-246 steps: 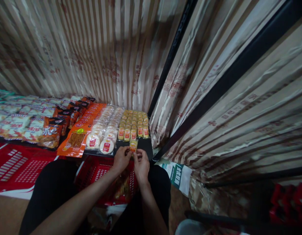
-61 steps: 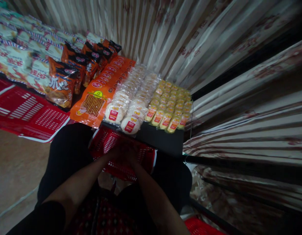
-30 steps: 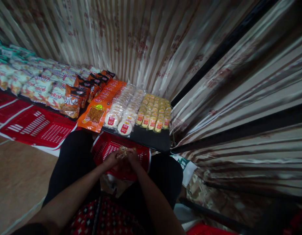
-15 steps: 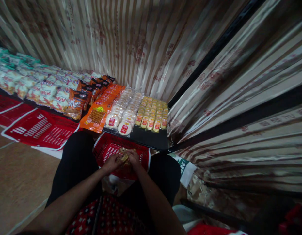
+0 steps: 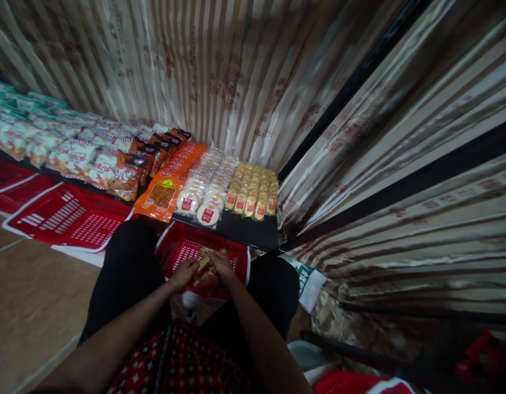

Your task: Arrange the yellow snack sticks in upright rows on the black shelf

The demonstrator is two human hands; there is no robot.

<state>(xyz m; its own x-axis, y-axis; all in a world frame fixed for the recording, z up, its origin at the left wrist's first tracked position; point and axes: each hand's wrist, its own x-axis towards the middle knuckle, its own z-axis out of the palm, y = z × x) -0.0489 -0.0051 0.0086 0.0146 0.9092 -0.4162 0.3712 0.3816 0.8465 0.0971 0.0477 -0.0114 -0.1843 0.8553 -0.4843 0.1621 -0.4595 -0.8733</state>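
Observation:
Between my knees, over a red plastic basket, both hands are close together. My left hand is closed, its fingertips pressed on the near end of some small yellow snack packs. From the other side my right hand curls over the same packs, which lie side by side. More brownish-yellow packs show in the basket below the fingers, too dim to tell apart. Ahead on the black shelf stand rows of similar yellow snack packs, with red labels on the front ones.
Left of these stand clear-wrapped white round crackers, an orange bag of stick snacks and many white snack bags. Another red basket sits below the shelf at left. A striped curtain and black poles close off the back and right.
My hands have come slightly apart, and more of the yellow packs shows between them. The view has shifted a little; the items on the shelf have not moved.

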